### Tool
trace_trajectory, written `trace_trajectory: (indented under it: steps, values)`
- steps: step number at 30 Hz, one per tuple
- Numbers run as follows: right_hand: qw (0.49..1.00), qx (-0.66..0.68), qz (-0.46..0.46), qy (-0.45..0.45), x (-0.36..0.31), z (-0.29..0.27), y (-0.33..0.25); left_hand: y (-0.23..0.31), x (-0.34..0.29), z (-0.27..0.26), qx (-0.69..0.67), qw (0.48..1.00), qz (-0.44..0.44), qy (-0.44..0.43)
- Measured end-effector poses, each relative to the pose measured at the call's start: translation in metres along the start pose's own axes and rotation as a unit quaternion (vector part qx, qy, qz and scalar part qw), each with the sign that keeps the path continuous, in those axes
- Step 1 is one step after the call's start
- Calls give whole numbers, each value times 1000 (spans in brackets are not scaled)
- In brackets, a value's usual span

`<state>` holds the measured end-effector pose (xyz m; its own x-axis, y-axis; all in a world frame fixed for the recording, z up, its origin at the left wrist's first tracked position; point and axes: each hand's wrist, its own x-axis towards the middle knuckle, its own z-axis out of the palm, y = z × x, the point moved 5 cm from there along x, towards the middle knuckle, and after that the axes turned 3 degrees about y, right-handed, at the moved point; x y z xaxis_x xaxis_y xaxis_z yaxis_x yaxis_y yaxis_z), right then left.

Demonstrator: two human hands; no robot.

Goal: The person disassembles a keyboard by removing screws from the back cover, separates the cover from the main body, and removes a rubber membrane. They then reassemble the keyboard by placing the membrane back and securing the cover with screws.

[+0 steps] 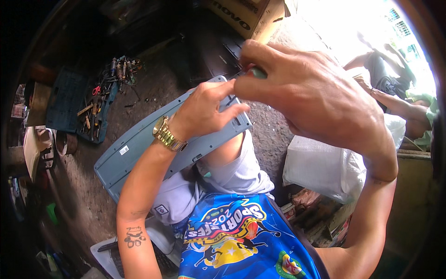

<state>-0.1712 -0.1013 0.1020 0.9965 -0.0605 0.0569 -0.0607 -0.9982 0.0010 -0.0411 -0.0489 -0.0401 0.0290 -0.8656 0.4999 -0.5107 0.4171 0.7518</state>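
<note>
A long blue-grey plastic casing [134,160] with screw holes and a small white label lies slanted across my lap and raised knee. My left hand [206,109], a gold watch on its wrist, rests over the far right end of the casing, thumb spread from the fingers. Above that end, my right hand [297,86] is closed round what looks like a screwdriver [257,72], with a bit of red and green handle showing. The tool's tip is hidden, and the fingertips of both hands nearly meet.
On the ground at left sits an open blue toolbox [65,104] holding hand tools, with a pile of tools [121,69] beyond it. A white sack [320,165] stands at right. At the back is a cardboard box [241,18]. Another person's arm [399,104] shows at far right.
</note>
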Motion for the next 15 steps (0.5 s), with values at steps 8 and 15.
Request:
trace_trajectory:
  steps: [8,15]
  values:
    - [999,-6,-23,23,-1,-6,2,5,1,1,93,994,38,-42]
    - [993,17,39,112,-6,1,17,2,-10,-22,-109,992,-28,50]
